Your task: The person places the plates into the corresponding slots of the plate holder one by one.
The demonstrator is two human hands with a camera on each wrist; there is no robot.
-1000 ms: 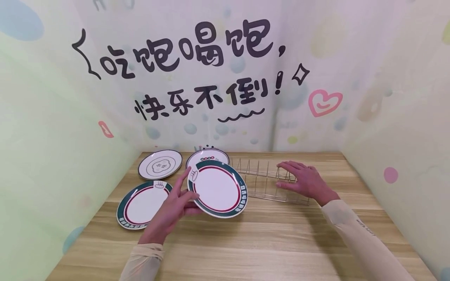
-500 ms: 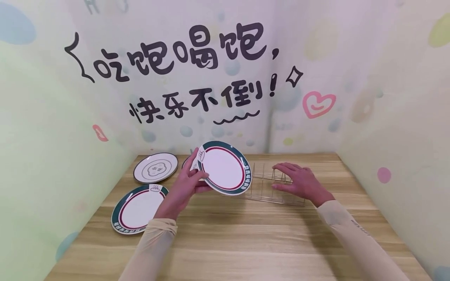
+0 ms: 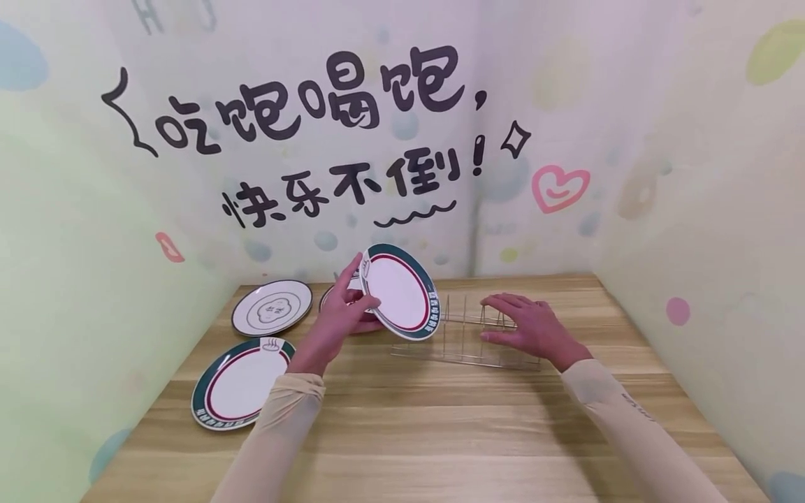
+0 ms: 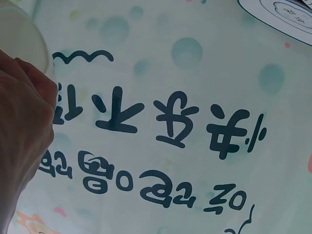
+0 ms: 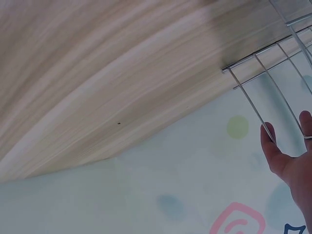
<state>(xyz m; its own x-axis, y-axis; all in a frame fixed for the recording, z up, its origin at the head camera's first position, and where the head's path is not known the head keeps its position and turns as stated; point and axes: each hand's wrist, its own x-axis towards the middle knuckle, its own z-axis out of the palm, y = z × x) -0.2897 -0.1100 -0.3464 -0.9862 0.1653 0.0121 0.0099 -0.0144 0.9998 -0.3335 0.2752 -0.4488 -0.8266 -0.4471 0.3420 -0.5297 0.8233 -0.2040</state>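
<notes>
My left hand (image 3: 342, 314) grips the left rim of a white plate (image 3: 399, 293) with a green band and a red ring, thumb on its face. This plate is tilted up in the air, over the left part of a wire dish rack (image 3: 465, 361). The left wrist view shows part of the hand (image 4: 24, 117) and a pale piece of the plate (image 4: 22, 34). My right hand (image 3: 534, 328) holds the rack's right part, its thumb and fingers on the wires. In the right wrist view, the thumb (image 5: 268, 136) touches a rack wire.
A matching green-banded plate (image 3: 242, 384) lies at the table's left. Behind it lies a white plate with a dark rim (image 3: 295, 297). Another white plate (image 3: 327, 297) is mostly hidden behind my left hand. A printed curtain (image 3: 352, 230) stands behind the wooden table (image 3: 440, 433).
My left hand has lifted the green-banded plate up and away, toward the rack, and turned it more upright. My right hand stays at the rack. The head view has shifted slightly.
</notes>
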